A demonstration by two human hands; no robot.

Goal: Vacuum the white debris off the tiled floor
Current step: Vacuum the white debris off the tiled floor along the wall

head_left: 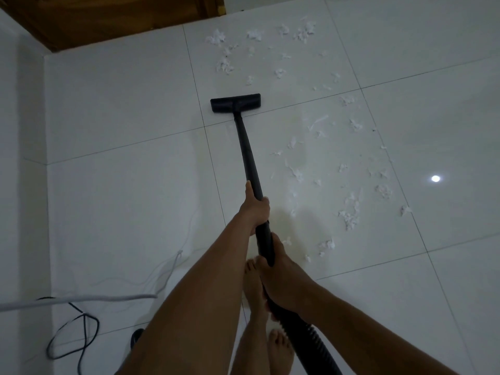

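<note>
Left hand [255, 208]: we see it wrapped round the black vacuum wand [247, 152], mid-tube.
Right hand [278, 274]: we see it clamped on the wand's near end, above the ribbed hose [305, 336].
Floor nozzle [235, 102]: flat on the tiled floor [121, 198], ahead of us.
White debris [349, 212]: scattered beyond the nozzle and right of the wand.
Cables [81, 334]: looped, lower left.

Both hands grip a black vacuum wand [248, 155]: the left hand [255, 209] higher up, the right hand [281, 277] lower, near the ribbed hose [311, 345]. The floor head [235, 102] rests flat on the tiled floor [121, 198]. White debris [349, 212] lies scattered beyond and to the right of the head. A black cable [67, 339] loops at lower left.
</note>
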